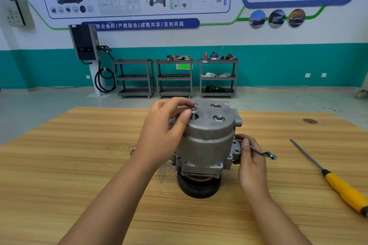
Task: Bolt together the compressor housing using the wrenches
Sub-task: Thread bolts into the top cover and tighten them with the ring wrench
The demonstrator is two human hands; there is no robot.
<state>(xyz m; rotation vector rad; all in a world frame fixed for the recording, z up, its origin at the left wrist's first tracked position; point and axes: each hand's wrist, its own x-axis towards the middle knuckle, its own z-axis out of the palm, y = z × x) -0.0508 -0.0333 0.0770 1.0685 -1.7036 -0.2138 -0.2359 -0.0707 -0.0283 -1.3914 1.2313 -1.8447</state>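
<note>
The housing (pixel 207 141) stands on end on its black pulley (pixel 199 187) in the middle of the tabletop (pixel 79 165). It looks like cast metal, heavy and rigid, so it should not shift much under a steadying grip low on its side; the smooth domed top would likely be slippery. The left hand (pixel 165 125) pinches a bolt (pixel 193 112) by its head between the fingers (pixel 186 114), the shank partly out of its hole; small and light, it is best turned by the head. A second bolt (pixel 219 118) sits seated nearby. The right hand (pixel 251 161) grips a wrench (pixel 264 153) against the housing's lower side. A screwdriver (pixel 338 183) lies well apart on the right.
</note>
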